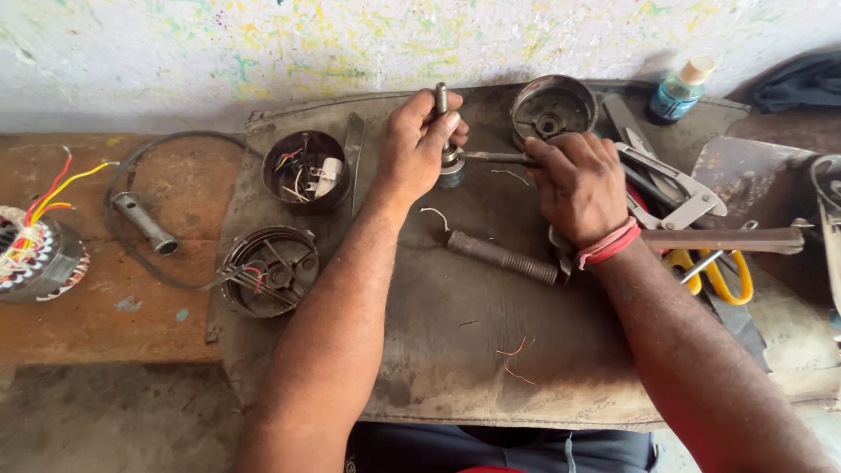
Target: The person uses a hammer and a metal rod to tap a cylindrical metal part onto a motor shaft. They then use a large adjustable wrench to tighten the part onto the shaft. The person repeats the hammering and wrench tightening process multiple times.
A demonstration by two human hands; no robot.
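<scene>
wound coil [39, 258] far left, bottle [681, 89] far right, mat [455, 350] between

The light is soft daylight, bright and even. Small, faint shadows sit just under the left hand [419, 140] and the right hand [578, 184]. The picture is sharp near the hands. Far out from them, at the edges, things bend a little.

Wound stator [35, 254] (coloured wires), blue bottle [681, 89], yellow-handled scissors [723, 276], round metal housing [552, 108]
</scene>
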